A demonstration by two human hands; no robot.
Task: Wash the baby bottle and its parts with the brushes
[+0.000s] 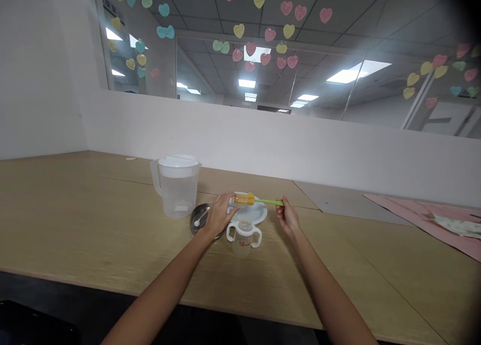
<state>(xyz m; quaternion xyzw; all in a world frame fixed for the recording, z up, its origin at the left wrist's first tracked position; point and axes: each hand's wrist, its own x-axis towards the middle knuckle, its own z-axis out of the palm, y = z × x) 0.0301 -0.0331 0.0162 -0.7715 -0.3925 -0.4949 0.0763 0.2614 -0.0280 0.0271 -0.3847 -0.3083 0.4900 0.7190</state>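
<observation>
My left hand point(219, 214) is closed around a yellow, partly see-through bottle cap point(244, 199), held sideways above the table. From the right, a green-handled brush point(267, 202) runs into the cap's yellow end, so its head is hidden. The fingers of my right hand point(288, 216) pinch the far end of that handle. Below both hands stands a clear baby bottle point(242, 242), upright and uncapped, with two white side handles and red print. A white plate point(258, 213) lies behind it. Partly beneath my left hand is a round metal dish point(193, 227) holding a white straw piece point(199, 221).
A lidded clear pitcher point(179, 192) with a side handle stands left of the dish. At the right lie a grey mat point(338, 204) and a pink cloth point(409, 215) with a patterned cloth on it. A white wall and window point(263, 84) with heart-shaped notes close off the back.
</observation>
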